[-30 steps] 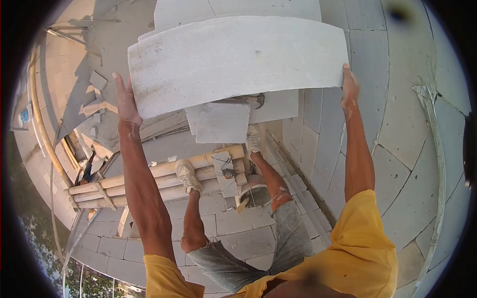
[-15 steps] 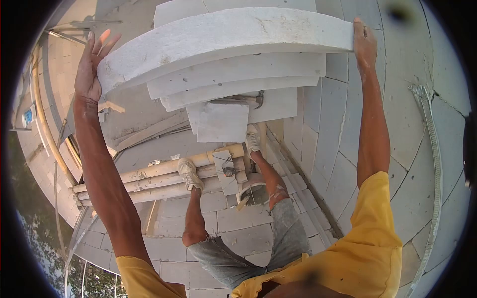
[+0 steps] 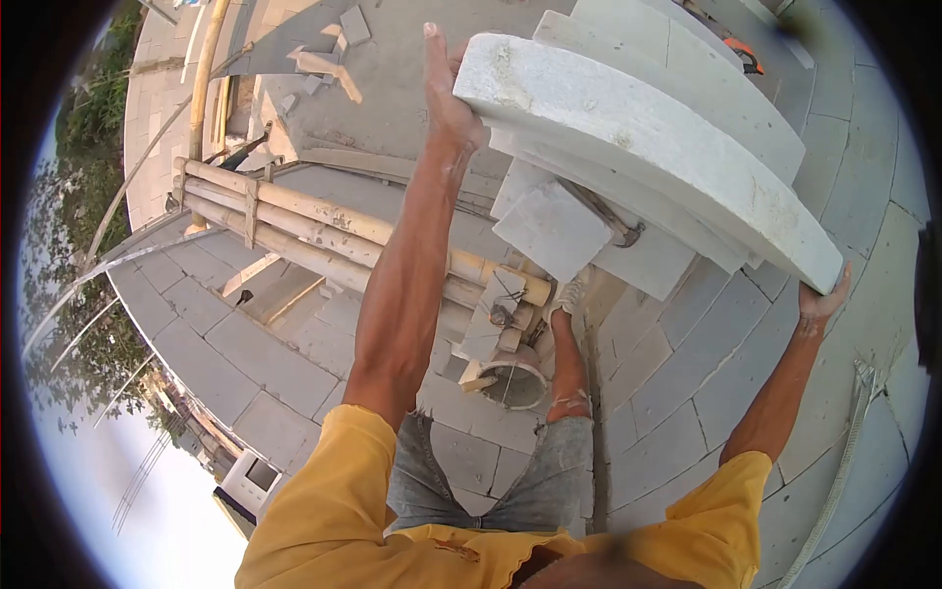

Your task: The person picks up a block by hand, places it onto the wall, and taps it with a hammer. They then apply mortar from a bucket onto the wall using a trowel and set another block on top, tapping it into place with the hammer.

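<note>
A long white aerated concrete block (image 3: pixel 638 147) spans between my hands, sloping down to the right in the head view. My left hand (image 3: pixel 453 113) presses against its left end, thumb side up and fingers partly behind the block. At the lower right end, my right hand (image 3: pixel 826 294) grips the block's end face from below. Beneath and behind it lie stacked white blocks (image 3: pixel 711 88), partly covered by the held one. A hammer (image 3: pixel 620 228) rests on the lower blocks beside a small square block piece (image 3: pixel 554 233).
Bamboo poles (image 3: pixel 324 236) lie bundled across the left, at foot height. By my foot stands a round bucket (image 3: pixel 515 386). Block walls (image 3: pixel 677 368) rise on the right, with a ribbed hose (image 3: pixel 849 442) along them. An orange-handled tool (image 3: pixel 748 57) lies at the top right.
My view has turned, and the block has gone from nearly level to sloping down at the right. Both hands have stayed on its ends.
</note>
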### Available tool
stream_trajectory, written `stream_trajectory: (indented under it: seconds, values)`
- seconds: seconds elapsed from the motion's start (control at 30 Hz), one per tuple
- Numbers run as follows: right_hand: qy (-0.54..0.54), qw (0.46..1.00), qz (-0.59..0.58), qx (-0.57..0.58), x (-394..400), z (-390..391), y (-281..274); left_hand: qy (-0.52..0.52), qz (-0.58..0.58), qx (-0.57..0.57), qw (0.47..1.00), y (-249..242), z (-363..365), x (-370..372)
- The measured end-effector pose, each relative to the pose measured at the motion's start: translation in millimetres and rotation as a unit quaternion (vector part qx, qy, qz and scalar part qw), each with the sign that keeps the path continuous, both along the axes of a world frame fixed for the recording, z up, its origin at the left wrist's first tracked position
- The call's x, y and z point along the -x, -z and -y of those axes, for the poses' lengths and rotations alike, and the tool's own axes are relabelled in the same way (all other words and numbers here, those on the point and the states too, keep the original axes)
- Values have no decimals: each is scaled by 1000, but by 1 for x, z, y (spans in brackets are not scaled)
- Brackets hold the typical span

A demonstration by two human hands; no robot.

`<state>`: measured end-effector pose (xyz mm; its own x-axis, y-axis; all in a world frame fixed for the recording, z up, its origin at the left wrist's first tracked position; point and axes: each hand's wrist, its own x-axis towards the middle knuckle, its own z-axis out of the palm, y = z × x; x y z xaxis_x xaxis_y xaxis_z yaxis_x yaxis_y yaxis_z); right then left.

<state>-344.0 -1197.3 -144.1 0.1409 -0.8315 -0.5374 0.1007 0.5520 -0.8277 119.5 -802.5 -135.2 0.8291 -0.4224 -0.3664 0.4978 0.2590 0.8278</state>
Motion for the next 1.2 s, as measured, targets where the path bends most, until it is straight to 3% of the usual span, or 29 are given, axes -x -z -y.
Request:
stream_trajectory:
  seconds: [0.13,0.2,0.27,0.33,0.47,0.57,0.67,0.73,0.83,0.87,0.93,1.0,1.03,1.13,1.2]
  values:
    - [-57,990,3,-130,66,-78,-28,-15,-85,-146,986,-84,-91,49]
    - [-77,980,-10,-184,88,-136,-50,-89,-178,-185,962,-138,-143,80]
    - [-89,960,-49,-261,95,-190,-87,-37,-139,-223,964,-184,-214,106]
    - [-123,939,-62,-316,100,-226,-124,-54,-169,-256,950,-247,-277,141]
    - [-234,898,-83,-365,72,-267,-186,-201,-228,-336,891,-371,-361,210]
    - [-290,890,-142,-322,38,-289,-196,-283,-242,-274,887,-395,-428,264]
    - [-355,876,-94,-313,-9,-287,-210,-326,-227,-276,875,-396,-469,313]
    - [-372,883,-81,-275,-36,-282,-226,-208,-196,-260,922,-390,-500,335]
    - [-418,880,-59,-219,-66,-259,-227,40,-281,-360,889,-411,-547,321]
    - [-437,874,-56,-206,-69,-254,-225,147,-242,-437,854,-417,-541,317]
    - [-459,861,-90,-201,-81,-253,-220,345,-144,-569,732,-450,-484,269]
    - [-474,852,-101,-197,-106,-254,-217,444,-5,-607,658,-444,-446,251]
    - [-478,848,-107,-202,-113,-257,-218,488,60,-619,613,-439,-438,251]
    - [-499,838,-132,-177,-133,-254,-241,443,102,-612,647,-409,-442,265]
    - [-526,821,-165,-152,-125,-257,-269,429,176,-633,620,-408,-444,285]
